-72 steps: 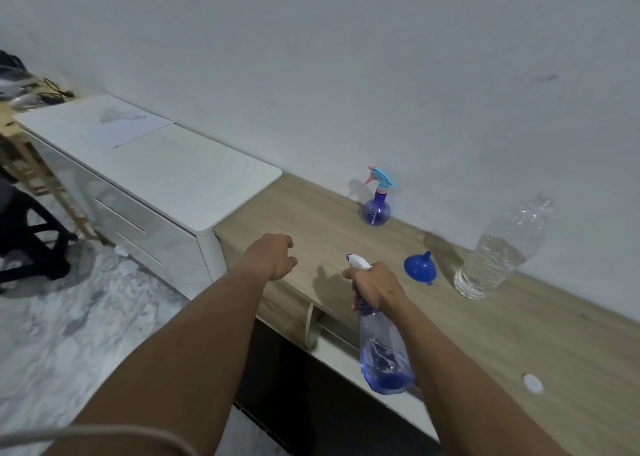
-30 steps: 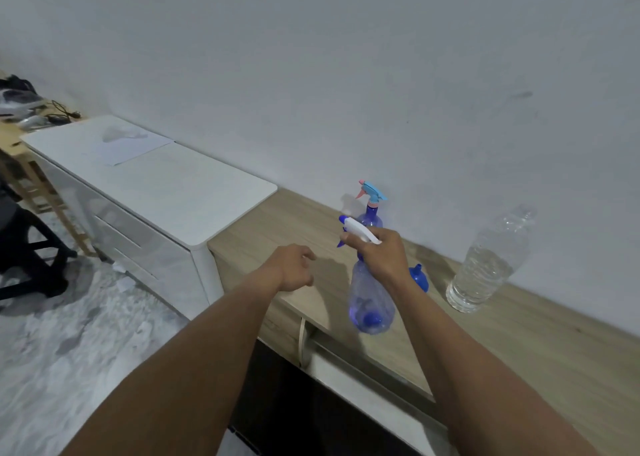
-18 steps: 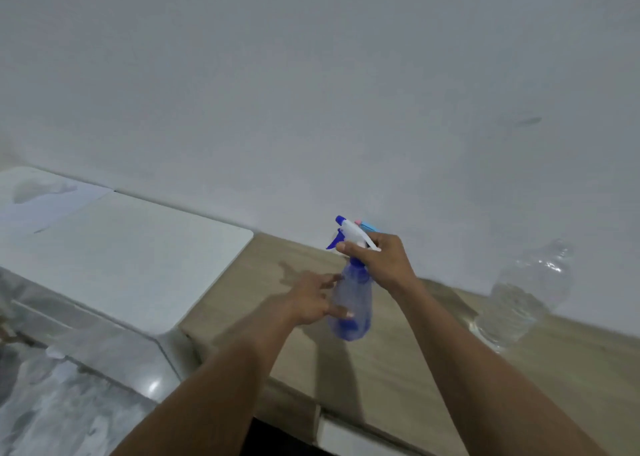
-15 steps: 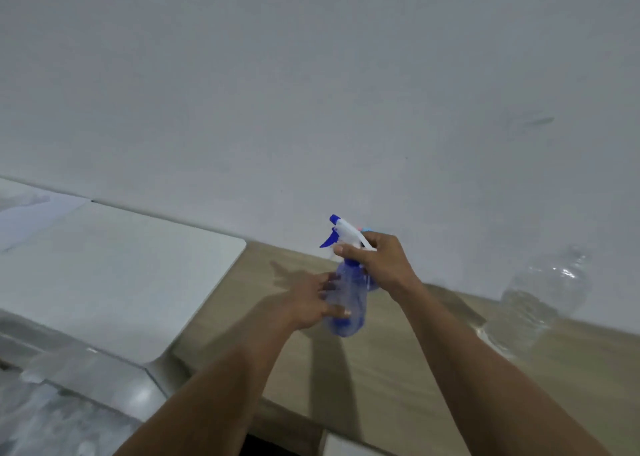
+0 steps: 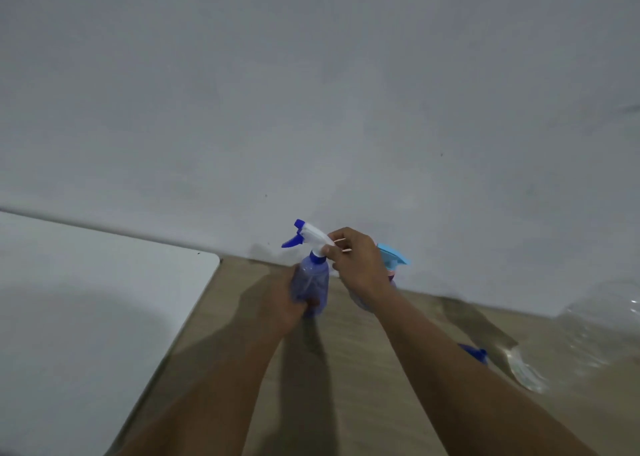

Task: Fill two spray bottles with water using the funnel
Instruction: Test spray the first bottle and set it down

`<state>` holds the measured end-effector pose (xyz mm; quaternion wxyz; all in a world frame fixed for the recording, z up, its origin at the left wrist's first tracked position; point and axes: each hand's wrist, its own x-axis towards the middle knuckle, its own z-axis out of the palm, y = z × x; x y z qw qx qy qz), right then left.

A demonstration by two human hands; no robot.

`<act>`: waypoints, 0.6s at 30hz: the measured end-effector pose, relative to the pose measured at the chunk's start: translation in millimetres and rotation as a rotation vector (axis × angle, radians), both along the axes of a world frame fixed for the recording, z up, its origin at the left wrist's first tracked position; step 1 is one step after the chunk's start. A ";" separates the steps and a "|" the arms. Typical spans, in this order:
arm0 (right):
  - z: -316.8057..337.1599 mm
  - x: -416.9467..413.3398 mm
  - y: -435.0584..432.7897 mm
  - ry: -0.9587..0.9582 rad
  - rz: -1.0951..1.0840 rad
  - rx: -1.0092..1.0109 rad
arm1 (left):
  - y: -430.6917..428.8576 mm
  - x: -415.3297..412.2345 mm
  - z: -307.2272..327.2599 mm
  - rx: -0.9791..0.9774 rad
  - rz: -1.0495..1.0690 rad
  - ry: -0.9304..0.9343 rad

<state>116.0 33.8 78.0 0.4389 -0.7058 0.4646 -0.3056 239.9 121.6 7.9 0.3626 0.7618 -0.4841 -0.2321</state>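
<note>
Left hand (image 5: 289, 305) wrapped round body of blue bottle (image 5: 310, 287), held upright above wooden desk (image 5: 363, 386). Right hand (image 5: 358, 265) pinched on its white spray head (image 5: 311, 236) at the neck. Contents unclear through blur. Second bottle (image 5: 393, 260) behind right hand, by wall. Funnel (image 5: 476, 353) and clear water bottle (image 5: 588, 338) to the right.

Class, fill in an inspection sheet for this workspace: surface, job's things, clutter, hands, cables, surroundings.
Surface: wooden desk, beside a white cabinet top.
Job's things: spray bottle held upright over the desk; second spray bottle behind the right hand; blue funnel partly hidden; clear water bottle, blurred.
Clutter: nothing seen.
Hands: left hand grips the bottle's body; right hand holds its white sprayer head.
Cables: nothing seen.
Surroundings: plain wall.
</note>
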 end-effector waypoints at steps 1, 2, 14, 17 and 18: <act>-2.6 4.4 -2.6 0.006 -0.010 -0.015 | -3.2 0.1 1.1 -0.009 -0.001 -0.006; -4.2 8.3 -5.5 0.011 -0.022 -0.031 | -7.9 -0.8 -0.1 -0.013 -0.002 -0.013; -3.9 32.0 -18.4 0.090 -0.070 -0.076 | -28.8 6.1 -14.8 -0.041 0.105 0.128; -1.2 29.5 -17.9 0.100 -0.048 -0.087 | -32.2 8.9 -15.9 -0.042 0.114 0.137; -0.4 27.9 -17.6 0.102 -0.043 -0.089 | -31.7 8.2 -14.1 -0.036 0.110 0.156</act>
